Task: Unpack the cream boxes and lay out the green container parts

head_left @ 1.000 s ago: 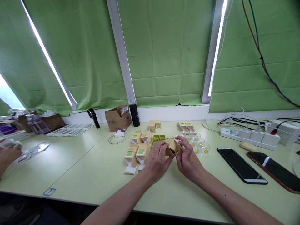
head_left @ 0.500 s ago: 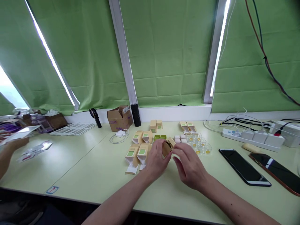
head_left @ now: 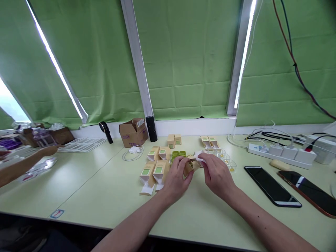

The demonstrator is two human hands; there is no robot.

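Observation:
My left hand (head_left: 175,179) is wrapped round a small brown cardboard box (head_left: 187,169), which stands tilted between my hands above the table. My right hand (head_left: 218,175) pinches the box's flap, whose white inner side faces up. Just beyond my left hand are green square containers (head_left: 179,153). Several like boxes (head_left: 147,172) with green labels lie to the left, the front ones with white-lined flaps folded out. Clear small cups (head_left: 231,164) with yellow centres sit beyond my right hand, partly covered by it.
Two more boxes (head_left: 171,141) stand at the back, and an opened pair (head_left: 210,142) lies right of them. A carton (head_left: 133,133) and a black cylinder (head_left: 151,128) stand by the wall. Phones (head_left: 273,186) and a power strip (head_left: 282,155) lie right. Another person's arm (head_left: 28,165) reaches in left.
The box's flap has swung open to the right with my right hand, showing its white inside. My right hand now covers the white pieces. The other person's arm has moved right.

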